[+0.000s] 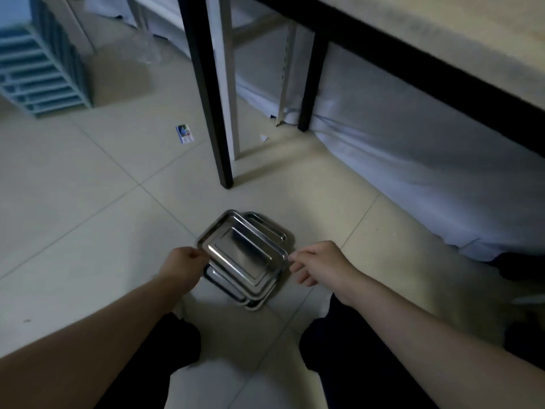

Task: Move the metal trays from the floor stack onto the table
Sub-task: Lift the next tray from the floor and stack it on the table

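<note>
A loose stack of several shiny metal trays [259, 290] lies on the tiled floor in front of my knees. The top tray [240, 252] sits askew, one corner pointing away from me. My left hand [181, 265] pinches the top tray's left edge. My right hand [317, 262] touches its right edge with thumb and forefinger, the other fingers curled loosely. The table [442, 33] with a pale top and black frame stands above at the upper right.
A black table leg [211, 113] stands just beyond the trays, a white leg behind it. White cloth [413, 160] hangs under the table to the right. A blue slatted rack [38, 72] stands far left, and a small card [185, 134] lies on the floor.
</note>
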`<action>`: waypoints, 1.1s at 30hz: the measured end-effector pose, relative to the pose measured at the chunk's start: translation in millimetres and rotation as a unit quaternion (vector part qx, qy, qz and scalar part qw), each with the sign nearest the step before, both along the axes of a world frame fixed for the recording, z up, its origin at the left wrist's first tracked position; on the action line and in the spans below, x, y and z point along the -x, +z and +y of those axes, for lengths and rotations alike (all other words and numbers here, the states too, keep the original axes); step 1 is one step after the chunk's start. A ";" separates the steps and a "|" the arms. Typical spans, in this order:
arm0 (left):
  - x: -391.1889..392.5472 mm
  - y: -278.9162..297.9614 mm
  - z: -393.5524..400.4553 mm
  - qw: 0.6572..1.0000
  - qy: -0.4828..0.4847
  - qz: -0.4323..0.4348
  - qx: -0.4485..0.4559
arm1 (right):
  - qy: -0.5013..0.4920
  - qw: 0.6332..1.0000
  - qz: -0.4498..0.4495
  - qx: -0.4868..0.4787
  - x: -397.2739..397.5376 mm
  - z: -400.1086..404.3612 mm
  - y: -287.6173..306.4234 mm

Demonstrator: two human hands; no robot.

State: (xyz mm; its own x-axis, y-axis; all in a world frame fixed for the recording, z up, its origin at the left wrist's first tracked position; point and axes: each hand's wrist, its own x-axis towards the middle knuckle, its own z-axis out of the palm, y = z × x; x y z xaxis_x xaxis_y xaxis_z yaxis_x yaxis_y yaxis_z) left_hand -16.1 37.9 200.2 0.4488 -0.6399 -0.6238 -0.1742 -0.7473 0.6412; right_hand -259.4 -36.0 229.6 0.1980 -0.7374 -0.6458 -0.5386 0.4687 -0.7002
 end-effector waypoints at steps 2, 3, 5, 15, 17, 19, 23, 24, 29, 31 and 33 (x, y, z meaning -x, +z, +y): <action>-3.1 -25.2 0.6 0.999 0.017 0.025 -0.016 | -0.027 0.999 0.008 -0.024 -6.6 -4.7 -23.2; -4.3 -38.0 0.1 0.999 0.026 0.036 -0.025 | -0.042 0.998 0.012 -0.035 -9.7 -8.1 -36.7; -7.1 -62.1 -1.0 0.997 0.044 0.053 -0.040 | -0.062 0.997 0.023 -0.048 -17.1 -16.1 -64.2; -22.6 -180.0 -7.7 0.986 0.077 0.073 -0.131 | -0.021 0.988 0.140 -0.063 -46.8 -48.9 -206.2; -24.8 -201.8 -13.5 0.982 0.093 0.078 -0.142 | 0.000 0.985 0.164 -0.058 -48.7 -57.7 -231.9; -24.2 -219.1 -19.2 0.979 0.110 0.085 -0.151 | 0.019 0.981 0.184 -0.053 -53.4 -66.1 -246.0; -20.7 -251.1 -32.5 0.967 0.159 0.117 -0.158 | 0.075 0.968 0.240 -0.027 -57.3 -84.8 -272.3; -20.2 -259.2 -35.7 0.963 0.177 0.127 -0.160 | 0.091 0.961 0.262 -0.014 -57.3 -89.3 -280.5; -16.5 -289.7 -54.1 0.940 0.240 0.176 -0.168 | 0.165 0.920 0.354 0.003 -61.6 -111.6 -300.8; -16.0 -297.9 -59.4 0.931 0.254 0.199 -0.171 | 0.169 0.924 0.344 -0.013 -62.9 -117.1 -309.8; -15.9 -305.8 -63.0 0.922 0.269 0.221 -0.171 | 0.160 0.934 0.316 -0.040 -63.1 -118.6 -319.7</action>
